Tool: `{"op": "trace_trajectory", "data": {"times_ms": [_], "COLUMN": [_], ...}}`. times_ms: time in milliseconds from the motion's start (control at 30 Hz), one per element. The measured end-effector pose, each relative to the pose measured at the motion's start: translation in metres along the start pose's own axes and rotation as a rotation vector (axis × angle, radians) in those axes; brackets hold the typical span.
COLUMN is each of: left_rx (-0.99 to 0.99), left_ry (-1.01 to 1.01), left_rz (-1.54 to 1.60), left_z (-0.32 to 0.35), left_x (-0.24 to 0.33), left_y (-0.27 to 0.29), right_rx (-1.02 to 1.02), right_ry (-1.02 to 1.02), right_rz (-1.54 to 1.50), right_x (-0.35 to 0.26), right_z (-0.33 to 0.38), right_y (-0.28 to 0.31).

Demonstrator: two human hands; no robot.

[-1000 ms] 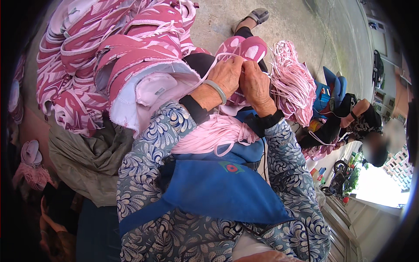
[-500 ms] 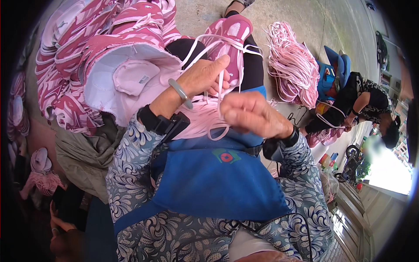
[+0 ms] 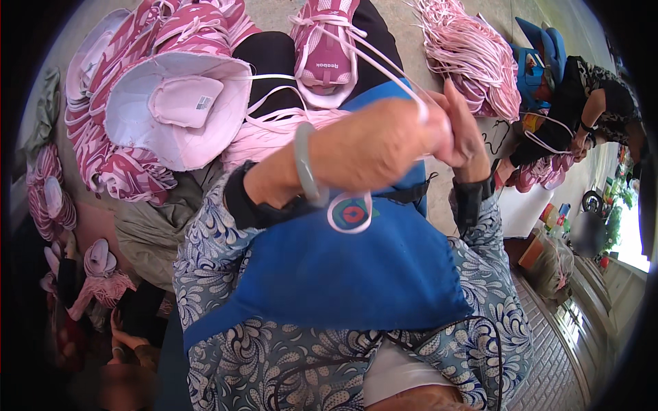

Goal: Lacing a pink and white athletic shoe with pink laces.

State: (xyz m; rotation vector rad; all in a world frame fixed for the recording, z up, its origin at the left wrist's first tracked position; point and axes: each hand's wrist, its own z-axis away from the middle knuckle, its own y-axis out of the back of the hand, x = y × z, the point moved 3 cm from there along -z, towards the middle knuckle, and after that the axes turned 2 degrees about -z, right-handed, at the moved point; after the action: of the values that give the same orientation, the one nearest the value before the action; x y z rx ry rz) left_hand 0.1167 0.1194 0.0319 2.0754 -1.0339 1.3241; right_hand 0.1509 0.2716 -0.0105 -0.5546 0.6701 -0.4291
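My left hand [image 3: 380, 140], with a grey bangle at its wrist, is closed on a pale pink shoelace [image 3: 386, 63]. Close against it, my right hand [image 3: 469, 137] also grips the lace; both sets of fingertips overlap and blur. The lace runs taut from a pink shoe upper [image 3: 330, 60] lying on my dark-trousered leg. Below my left hand dangles a loop [image 3: 368, 214] of lace, in front of my blue apron [image 3: 343, 274]. A bundle of pink laces [image 3: 264, 140] rests across my lap, partly hidden by my left forearm.
To the left lies a pile of pink shoe uppers [image 3: 89, 130], with one open white-lined upper [image 3: 127, 103] nearest me. A heap of pink laces [image 3: 473, 58] is on the floor at the far right. Other people sit working at the right [image 3: 596, 103] and lower left [image 3: 127, 339].
Both hands have moved right and come together, with the lace drawn out taut from the shoe upper. The view has shifted, so the shoe upper sits higher and further left.
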Motion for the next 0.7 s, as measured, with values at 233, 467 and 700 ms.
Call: {"op": "trace_trajectory", "data": {"times_ms": [233, 467, 700], "left_rx": [-0.523, -0.648, 0.463], "left_ry": [0.020, 0.549, 0.840], "left_rz": [-0.030, 0.134, -0.487], "left_z": [-0.031, 0.014, 0.040], "left_x": [0.041, -0.003, -0.101], "left_y": [-0.102, -0.047, 0.093], "right_rx": [-0.379, -0.165, -0.634], "right_ry": [-0.049, 0.141, 0.022], "right_rz": [-0.367, 0.252, 0.807], "right_x": [0.019, -0.013, 0.002], "right_z": [-0.068, 0.008, 0.023], "right_y": [-0.016, 0.007, -0.034]}}
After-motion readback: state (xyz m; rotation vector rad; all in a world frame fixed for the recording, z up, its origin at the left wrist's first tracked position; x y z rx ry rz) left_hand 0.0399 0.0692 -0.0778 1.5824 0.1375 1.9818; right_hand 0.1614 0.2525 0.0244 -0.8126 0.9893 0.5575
